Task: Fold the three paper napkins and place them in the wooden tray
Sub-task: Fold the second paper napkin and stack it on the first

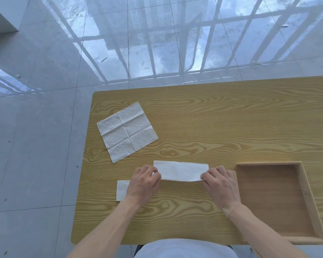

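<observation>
Napkins lie at three spots on the table (213,118), taken from the left. One open napkin (127,132) sits flat and turned like a diamond at about 11 o'clock from the hands, well apart from them. A small folded napkin (122,189) lies at about 8 o'clock from the left hand (145,180), and the left wrist covers its right part.

Between the hands lies the half-folded napkin (181,170), a long strip with its long axis running 9 o'clock to 3 o'clock. The left hand holds its left end, fingers curled and pinched on the paper. The right hand (221,181) pinches the right end at the near corner in the same way. The near edge sags slightly between the two grips, so it seems a little lifted off the table.

Next fold probably brings one short end over the other along that long axis; both hands are equally near, one at each end.

The wooden tray (304,190) lies at 3 o'clock, just beside the right hand, and holds no napkin yet.
</observation>
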`<state>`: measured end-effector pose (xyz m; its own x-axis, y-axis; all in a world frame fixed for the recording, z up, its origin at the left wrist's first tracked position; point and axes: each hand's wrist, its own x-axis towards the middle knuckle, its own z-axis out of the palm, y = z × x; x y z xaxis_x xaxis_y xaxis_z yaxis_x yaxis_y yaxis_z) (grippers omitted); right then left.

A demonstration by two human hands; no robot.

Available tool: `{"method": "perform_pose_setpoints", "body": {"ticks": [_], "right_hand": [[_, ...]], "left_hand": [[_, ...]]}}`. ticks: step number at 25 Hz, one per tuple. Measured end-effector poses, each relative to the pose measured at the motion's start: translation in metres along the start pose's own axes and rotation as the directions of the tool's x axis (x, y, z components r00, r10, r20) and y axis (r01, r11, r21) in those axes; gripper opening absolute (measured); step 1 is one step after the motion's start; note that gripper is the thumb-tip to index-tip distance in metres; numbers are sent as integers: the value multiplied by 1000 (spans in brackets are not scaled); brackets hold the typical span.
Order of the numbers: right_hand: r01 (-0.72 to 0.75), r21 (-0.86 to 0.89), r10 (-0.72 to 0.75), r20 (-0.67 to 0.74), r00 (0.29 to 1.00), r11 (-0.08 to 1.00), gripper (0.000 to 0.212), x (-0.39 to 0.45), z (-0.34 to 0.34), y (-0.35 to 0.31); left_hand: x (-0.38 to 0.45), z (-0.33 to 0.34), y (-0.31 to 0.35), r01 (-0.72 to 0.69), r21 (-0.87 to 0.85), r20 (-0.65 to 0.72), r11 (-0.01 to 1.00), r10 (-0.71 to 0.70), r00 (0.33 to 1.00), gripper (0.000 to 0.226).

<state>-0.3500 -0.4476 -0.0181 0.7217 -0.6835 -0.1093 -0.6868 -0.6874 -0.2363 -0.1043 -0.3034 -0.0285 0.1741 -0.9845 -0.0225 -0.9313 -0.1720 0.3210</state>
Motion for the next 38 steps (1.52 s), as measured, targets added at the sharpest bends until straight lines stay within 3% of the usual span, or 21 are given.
{"method": "perform_pose_setpoints", "body": {"ticks": [5,10,13,16,19,24,30,34,38], "right_hand": [[-46,-8,47,42,998,999,42,-10,9,-18],[44,-67,-33,159,987,997,66,1,26,-47],[44,-82,-26,216,976,996,67,5,42,-43],[76,-110,-45,261,964,991,71,7,54,-36],[14,-113,18,272,962,994,74,3,61,-31],[-181,-100,200,235,951,978,76,-14,62,-12],[-193,-76,206,256,944,978,80,-20,55,-12],[-220,-65,229,261,938,973,89,-53,50,-15],[-228,-88,244,296,923,970,94,-73,49,-17]], "left_hand": [[-5,3,14,-3,-26,55,1000,4,998,17],[4,23,47,-10,53,268,999,-4,963,62],[7,38,51,48,65,383,997,-70,921,72],[7,43,46,42,74,413,996,-69,908,73],[4,43,34,15,132,418,991,-69,906,71],[0,38,10,137,208,405,969,-213,889,70],[3,32,7,134,165,373,977,-188,909,73],[15,14,-5,249,21,173,968,-248,953,65],[38,1,-14,320,18,240,947,-315,918,61]]}}
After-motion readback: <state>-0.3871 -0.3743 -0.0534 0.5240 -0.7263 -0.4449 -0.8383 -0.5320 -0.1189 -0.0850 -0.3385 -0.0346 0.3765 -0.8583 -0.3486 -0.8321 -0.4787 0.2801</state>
